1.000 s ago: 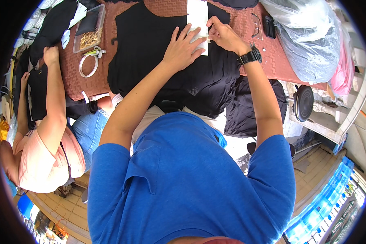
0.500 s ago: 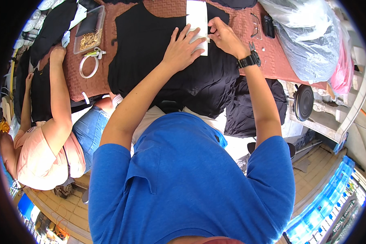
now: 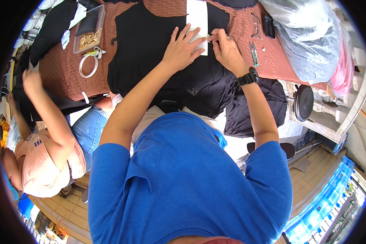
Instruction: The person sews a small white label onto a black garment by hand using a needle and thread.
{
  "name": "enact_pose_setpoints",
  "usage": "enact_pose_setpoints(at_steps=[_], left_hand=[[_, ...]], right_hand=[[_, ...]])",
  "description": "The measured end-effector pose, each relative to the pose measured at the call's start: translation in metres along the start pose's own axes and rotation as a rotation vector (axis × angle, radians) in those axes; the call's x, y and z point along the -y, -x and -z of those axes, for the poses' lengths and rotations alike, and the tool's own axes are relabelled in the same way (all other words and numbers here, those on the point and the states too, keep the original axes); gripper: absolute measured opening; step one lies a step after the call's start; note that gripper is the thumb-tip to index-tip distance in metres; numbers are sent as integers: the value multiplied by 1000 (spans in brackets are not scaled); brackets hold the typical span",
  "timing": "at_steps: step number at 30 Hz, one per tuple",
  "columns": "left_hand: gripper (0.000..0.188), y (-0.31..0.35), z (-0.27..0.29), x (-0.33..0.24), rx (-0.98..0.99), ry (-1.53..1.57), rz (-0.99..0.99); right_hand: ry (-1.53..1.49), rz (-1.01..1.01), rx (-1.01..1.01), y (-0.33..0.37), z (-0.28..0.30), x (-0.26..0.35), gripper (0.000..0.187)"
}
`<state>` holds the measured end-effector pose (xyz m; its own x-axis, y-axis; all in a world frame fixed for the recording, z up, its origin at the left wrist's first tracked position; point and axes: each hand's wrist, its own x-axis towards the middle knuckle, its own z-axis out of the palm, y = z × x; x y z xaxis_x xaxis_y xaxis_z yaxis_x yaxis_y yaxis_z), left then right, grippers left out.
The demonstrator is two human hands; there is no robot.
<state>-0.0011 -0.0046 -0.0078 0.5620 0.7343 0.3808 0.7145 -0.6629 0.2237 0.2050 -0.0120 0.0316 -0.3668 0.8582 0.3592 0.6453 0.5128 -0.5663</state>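
Item one, as I see it from the head camera: a white strip point(image 3: 197, 22) of paper or stiff fabric, its long axis running straight away from me, near end under my fingers, far end pointing off the top of the view. It lies on a black garment point(image 3: 150, 53) spread flat over the desk point(image 3: 61, 73), which carries a reddish-brown patterned cover. My left hand point(image 3: 182, 51) lies palm down, fingers point(image 3: 183, 34) spread wide, pressing the strip's near end and the black cloth beside it. My right hand point(image 3: 227, 51) sits just right of the strip, fingers narrowed to a pinch at the strip's lower right edge; I cannot tell whether something small is held in that pinch. A black wristwatch point(image 3: 248, 76) is on that wrist. Right of the right fingers: small green-handled thread snips point(image 3: 253, 55), then eyeglasses point(image 3: 256, 24) and a dark case point(image 3: 269, 26), then a bulky clear plastic bag point(image 3: 309, 36). Well left of the left fingers: a white ring of tape point(image 3: 88, 65) and a clear tray point(image 3: 88, 30) of small tan pieces. Further left, another person in a pink top point(image 3: 40, 171), one hand point(image 3: 30, 79) raised at dark cloth on the desk's edge.
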Motion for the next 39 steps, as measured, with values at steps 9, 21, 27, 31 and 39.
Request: enact_pose_setpoints(at_steps=[9, 21, 27, 31, 39], left_hand=[[45, -9, 19, -1, -162, 208, 282], [31, -45, 23, 8, 49, 597, 816], [19, -55, 56, -9, -176, 696, 751], [14, -98, 90, -11, -343, 612, 445], [14, -266, 50, -2, -416, 585, 184]], right_hand=[[237, 49, 76, 1, -1, 14, 29], [297, 68, 62, -5, 9, 35, 24], [271, 42, 58, -6, 10, 33, 25], [302, 38, 77, -7, 6, 31, 25], [379, 39, 121, -9, 1, 33, 23]])
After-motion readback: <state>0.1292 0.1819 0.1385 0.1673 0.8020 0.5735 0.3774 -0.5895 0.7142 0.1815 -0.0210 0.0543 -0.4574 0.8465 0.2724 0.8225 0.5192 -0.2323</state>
